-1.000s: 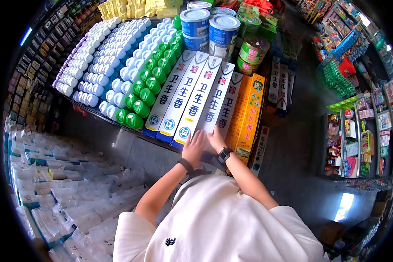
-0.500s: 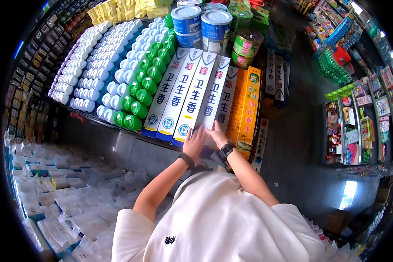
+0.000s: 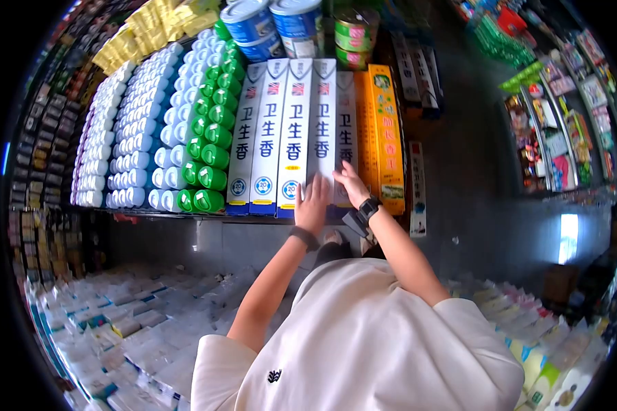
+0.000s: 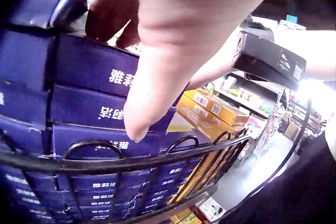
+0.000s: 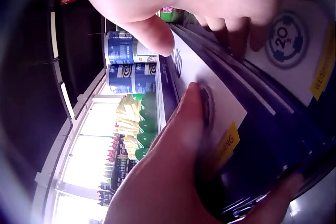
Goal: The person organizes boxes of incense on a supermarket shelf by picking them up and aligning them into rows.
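In the head view my left hand (image 3: 312, 204) rests with long fingers on the near end of a white incense box (image 3: 322, 123). Its thumb points down across the blue end faces of the stacked boxes (image 4: 89, 111) in the left wrist view. My right hand (image 3: 352, 185) touches the same box along its right edge. In the right wrist view its thumb lies by the white top, while its fingers reach over the side toward a lower incense box (image 5: 283, 40). Similar white boxes (image 3: 295, 137) stand to the left.
Orange incense boxes (image 3: 386, 137) lie on the right. Green-capped bottles (image 3: 211, 154) fill rows to the left, with blue tins (image 3: 298, 24) behind. A black wire rail (image 4: 142, 162) borders the near edge. Plastic-wrapped packs (image 3: 151, 322) spread across the lower left.
The head view has turned, so the box rows now run nearly straight away from me. Both hands stay at the near end of the same incense box.
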Demonstrator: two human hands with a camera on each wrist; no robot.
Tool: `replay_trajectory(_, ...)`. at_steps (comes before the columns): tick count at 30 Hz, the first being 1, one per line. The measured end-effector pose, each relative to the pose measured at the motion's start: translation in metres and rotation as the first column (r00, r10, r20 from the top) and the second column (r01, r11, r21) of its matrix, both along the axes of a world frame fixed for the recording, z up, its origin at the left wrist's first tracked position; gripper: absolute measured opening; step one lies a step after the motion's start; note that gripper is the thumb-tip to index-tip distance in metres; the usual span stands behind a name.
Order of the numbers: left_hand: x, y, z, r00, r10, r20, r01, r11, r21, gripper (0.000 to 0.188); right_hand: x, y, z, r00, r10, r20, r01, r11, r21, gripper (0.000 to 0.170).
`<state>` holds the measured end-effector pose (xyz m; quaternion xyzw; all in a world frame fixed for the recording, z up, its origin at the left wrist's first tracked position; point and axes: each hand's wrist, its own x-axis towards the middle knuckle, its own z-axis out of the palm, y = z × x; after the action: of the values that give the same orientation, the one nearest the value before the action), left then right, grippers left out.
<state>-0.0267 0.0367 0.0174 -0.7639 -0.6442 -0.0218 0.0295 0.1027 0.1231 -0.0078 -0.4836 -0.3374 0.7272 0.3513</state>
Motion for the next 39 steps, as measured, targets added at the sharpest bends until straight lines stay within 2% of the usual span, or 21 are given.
replay_trajectory(1, 0.001, 0.000, 0.000, 0.999, -0.010, -0.047, 0.011, 1.000, 0.009, 0.096, 0.004, -0.005, -0.001, 0.997, -0.012, -0.074, 0.012, 1.000, 0.000, 0.071)
replay_trajectory(3, 0.004, 0.000, 0.003, 0.997, -0.010, -0.082, 0.008, 1.000, -0.030, 0.100, 0.014, -0.015, 0.001, 1.000, -0.009, -0.018, 0.009, 1.000, 0.006, 0.066)
replay_trajectory(4, 0.004, 0.000, 0.008, 0.997, -0.004, -0.071, -0.001, 0.998, -0.069, 0.103, 0.018, -0.023, 0.008, 0.999, -0.035, 0.010, 0.035, 0.999, 0.015, 0.055)
replay_trajectory(7, 0.003, 0.000, 0.006, 0.995, -0.028, -0.100, 0.028, 1.000, 0.002, 0.104, 0.040, -0.043, 0.021, 0.999, -0.005, -0.038, 0.007, 0.998, 0.060, 0.045)
replay_trajectory(8, 0.004, -0.002, 0.007, 0.995, -0.017, -0.097, 0.013, 0.999, -0.041, 0.106, 0.048, -0.048, 0.026, 1.000, -0.005, 0.000, 0.005, 1.000, 0.029, 0.039)
replay_trajectory(9, 0.006, -0.003, 0.009, 0.999, -0.009, -0.040, 0.009, 1.000, -0.002, 0.078, 0.056, -0.053, 0.028, 1.000, -0.010, -0.003, 0.010, 1.000, 0.018, 0.038)
replay_trajectory(11, 0.007, -0.002, -0.002, 0.998, -0.003, -0.070, 0.007, 0.999, 0.053, 0.082, 0.071, -0.061, 0.030, 1.000, -0.009, -0.011, 0.009, 1.000, 0.001, 0.036)
replay_trajectory(12, 0.009, -0.003, 0.005, 1.000, 0.004, -0.021, -0.005, 1.000, -0.027, 0.085, 0.077, -0.065, 0.032, 1.000, -0.020, -0.016, 0.021, 1.000, 0.004, 0.033)
replay_trajectory(13, 0.010, -0.004, 0.007, 1.000, 0.007, -0.030, -0.008, 0.999, -0.032, 0.085, 0.084, -0.068, 0.033, 1.000, -0.017, -0.026, 0.017, 1.000, 0.002, 0.032)
replay_trajectory(15, 0.016, -0.005, 0.017, 0.998, 0.029, -0.063, -0.033, 0.997, -0.068, 0.085, 0.101, -0.073, 0.037, 0.999, -0.005, -0.045, 0.005, 1.000, 0.003, 0.031)
replay_trajectory(16, 0.022, -0.003, 0.022, 0.988, 0.045, -0.145, -0.049, 0.999, -0.024, 0.091, 0.110, -0.076, 0.038, 0.999, -0.013, -0.051, 0.013, 1.000, 0.012, 0.029)
replay_trajectory(17, 0.027, -0.006, 0.028, 0.991, 0.091, -0.098, -0.106, 0.981, -0.163, 0.103, 0.121, -0.079, 0.039, 0.998, 0.000, -0.070, 0.001, 1.000, 0.017, 0.028)
replay_trajectory(19, 0.044, -0.012, 0.040, 0.988, 0.135, -0.079, -0.144, 0.981, -0.128, 0.115, 0.149, -0.085, 0.040, 0.994, 0.023, -0.102, -0.021, 0.999, 0.026, 0.027)
replay_trajectory(23, 0.109, -0.041, 0.048, 0.968, 0.171, 0.184, -0.175, 0.985, 0.005, 0.116, 0.225, -0.102, 0.035, 0.995, 0.047, -0.092, -0.044, 0.999, 0.030, 0.024)
replay_trajectory(29, 0.247, -0.078, 0.034, 0.885, 0.148, 0.441, -0.122, 0.989, -0.087, 0.091, 0.342, -0.131, 0.007, 0.997, -0.072, -0.024, 0.069, 0.993, -0.099, 0.021)
replay_trajectory(31, 0.279, -0.083, 0.032, 0.849, 0.104, 0.518, -0.051, 0.992, -0.116, 0.084, 0.368, -0.135, -0.002, 0.993, -0.114, 0.019, 0.115, 0.984, -0.134, 0.019)
replay_trajectory(34, 0.310, -0.085, 0.028, 0.828, 0.064, 0.557, 0.019, 0.990, -0.142, 0.074, 0.394, -0.135, -0.010, 0.989, -0.148, 0.026, 0.150, 0.974, -0.167, 0.020)
replay_trajectory(37, 0.323, -0.078, 0.024, 0.806, 0.101, 0.583, 0.052, 0.969, -0.240, 0.066, 0.402, -0.128, -0.016, 0.986, -0.165, 0.017, 0.165, 0.969, -0.183, 0.020)
replay_trajectory(38, 0.325, -0.073, 0.021, 0.809, 0.093, 0.581, 0.051, 0.973, -0.226, 0.056, 0.403, -0.123, -0.018, 0.985, -0.169, 0.020, 0.170, 0.968, -0.184, 0.020)
replay_trajectory(39, 0.326, -0.066, 0.017, 0.798, 0.097, 0.595, 0.057, 0.970, -0.235, 0.053, 0.404, -0.118, -0.020, 0.984, -0.174, 0.026, 0.176, 0.967, -0.184, 0.019)
